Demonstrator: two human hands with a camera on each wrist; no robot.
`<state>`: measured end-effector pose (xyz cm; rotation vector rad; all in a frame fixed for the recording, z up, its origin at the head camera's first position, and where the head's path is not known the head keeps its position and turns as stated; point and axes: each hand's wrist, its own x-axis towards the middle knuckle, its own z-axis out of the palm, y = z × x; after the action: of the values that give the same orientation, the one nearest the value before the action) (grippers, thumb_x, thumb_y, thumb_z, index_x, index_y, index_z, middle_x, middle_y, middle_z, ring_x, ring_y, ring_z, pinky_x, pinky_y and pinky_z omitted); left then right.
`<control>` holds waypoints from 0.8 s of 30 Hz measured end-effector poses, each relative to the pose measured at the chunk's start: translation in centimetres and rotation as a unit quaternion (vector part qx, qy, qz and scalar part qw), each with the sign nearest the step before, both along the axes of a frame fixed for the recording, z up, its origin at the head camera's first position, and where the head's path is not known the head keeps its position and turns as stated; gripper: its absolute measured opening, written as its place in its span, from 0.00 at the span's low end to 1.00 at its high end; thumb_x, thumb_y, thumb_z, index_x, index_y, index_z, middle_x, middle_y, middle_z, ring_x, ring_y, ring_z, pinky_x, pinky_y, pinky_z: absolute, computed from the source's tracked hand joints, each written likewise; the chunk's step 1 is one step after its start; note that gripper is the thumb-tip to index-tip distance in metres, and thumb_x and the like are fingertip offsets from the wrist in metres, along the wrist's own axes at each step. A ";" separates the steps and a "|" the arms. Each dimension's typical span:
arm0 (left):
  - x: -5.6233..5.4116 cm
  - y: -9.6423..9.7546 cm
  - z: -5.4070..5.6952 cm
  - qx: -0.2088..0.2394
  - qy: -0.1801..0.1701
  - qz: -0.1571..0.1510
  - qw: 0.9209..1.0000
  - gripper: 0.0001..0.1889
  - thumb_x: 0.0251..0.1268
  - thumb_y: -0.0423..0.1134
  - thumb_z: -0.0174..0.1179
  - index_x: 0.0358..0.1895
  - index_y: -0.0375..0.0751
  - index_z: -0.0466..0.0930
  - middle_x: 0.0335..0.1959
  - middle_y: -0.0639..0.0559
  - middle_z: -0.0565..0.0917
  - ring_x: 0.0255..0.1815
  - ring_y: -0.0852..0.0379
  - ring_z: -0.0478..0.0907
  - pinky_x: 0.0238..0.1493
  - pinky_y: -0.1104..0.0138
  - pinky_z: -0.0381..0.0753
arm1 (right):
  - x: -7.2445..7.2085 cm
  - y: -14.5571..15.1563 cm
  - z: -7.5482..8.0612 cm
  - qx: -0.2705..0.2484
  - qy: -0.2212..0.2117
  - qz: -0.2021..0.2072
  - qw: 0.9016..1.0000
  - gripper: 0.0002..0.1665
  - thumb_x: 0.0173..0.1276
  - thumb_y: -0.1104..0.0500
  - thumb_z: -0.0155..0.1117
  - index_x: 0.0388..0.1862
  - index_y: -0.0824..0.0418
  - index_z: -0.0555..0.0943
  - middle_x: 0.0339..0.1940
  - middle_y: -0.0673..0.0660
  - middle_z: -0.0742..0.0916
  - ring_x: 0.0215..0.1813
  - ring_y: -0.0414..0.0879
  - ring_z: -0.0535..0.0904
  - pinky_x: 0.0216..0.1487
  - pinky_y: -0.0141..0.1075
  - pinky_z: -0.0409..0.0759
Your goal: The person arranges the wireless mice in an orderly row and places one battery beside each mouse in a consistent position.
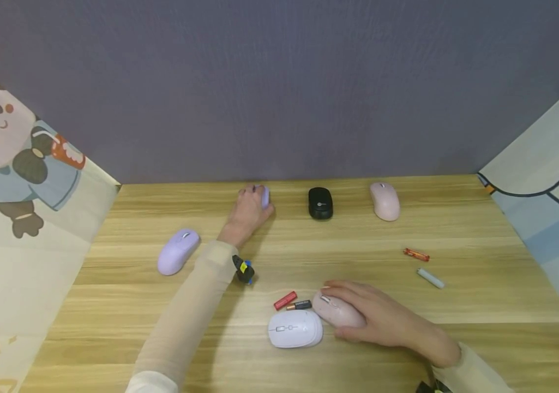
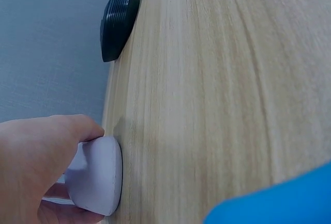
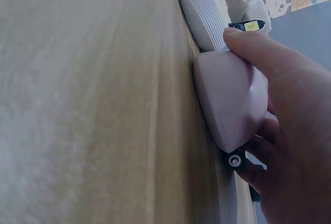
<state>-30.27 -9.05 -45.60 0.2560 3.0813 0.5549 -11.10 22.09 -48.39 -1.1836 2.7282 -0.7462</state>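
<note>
the fingers and thumb of the left hand point(image 1: 250, 211) grip a rounded pale-lilac plastic mouse point(image 1: 265, 197) at the far edge of the wooden table point(image 1: 358, 251); those of the right hand point(image 1: 379, 317) hold a rounded pale-pink plastic mouse point(image 1: 337, 312) near the viewer. just left of it sit a smooth white plastic mouse point(image 1: 295, 328), a red cylindrical battery point(image 1: 285, 301) and a black-and-copper cylindrical battery point(image 1: 299, 305). the step in hand looks like grasping one mouse per hand; the next move seems to call for snug grips that avoid nudging the batteries.
</note>
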 end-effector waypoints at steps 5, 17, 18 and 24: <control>0.0 0.0 0.0 -0.004 -0.002 -0.002 1.000 0.32 0.70 0.48 0.62 0.72 0.34 0.69 0.68 0.32 0.73 0.62 0.37 0.75 0.55 0.52 0.88 | 0.0 0.0 0.0 0.001 -0.002 -0.001 1.000 0.40 0.67 0.36 0.71 0.75 0.43 0.72 0.74 0.48 0.78 0.72 0.49 0.75 0.67 0.55 0.78; 0.0 -0.2 0.0 -0.011 -0.014 -0.007 1.000 0.34 0.73 0.51 0.60 0.75 0.36 0.65 0.72 0.32 0.69 0.68 0.34 0.72 0.64 0.48 0.82 | 0.1 0.0 0.0 0.000 0.001 0.002 1.000 0.41 0.66 0.36 0.72 0.75 0.43 0.72 0.74 0.49 0.78 0.72 0.50 0.75 0.67 0.55 0.79; 0.0 -0.2 0.0 -0.014 -0.012 -0.009 1.000 0.35 0.73 0.52 0.59 0.75 0.37 0.65 0.72 0.32 0.69 0.68 0.34 0.72 0.65 0.47 0.81 | 0.1 0.0 0.0 -0.001 0.001 0.002 1.000 0.41 0.66 0.36 0.72 0.75 0.43 0.72 0.74 0.49 0.77 0.72 0.50 0.75 0.67 0.55 0.78; 0.2 -0.3 0.1 -0.048 0.010 -0.020 0.999 0.36 0.75 0.56 0.57 0.76 0.38 0.64 0.70 0.30 0.70 0.68 0.33 0.73 0.69 0.47 0.77 | 0.0 0.0 0.0 0.001 0.000 0.000 1.000 0.40 0.67 0.36 0.71 0.75 0.43 0.72 0.74 0.49 0.77 0.73 0.50 0.75 0.68 0.55 0.78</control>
<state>-30.10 -9.40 -45.55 0.3240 3.1024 0.4031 -11.06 22.08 -48.40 -1.1824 2.7282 -0.7431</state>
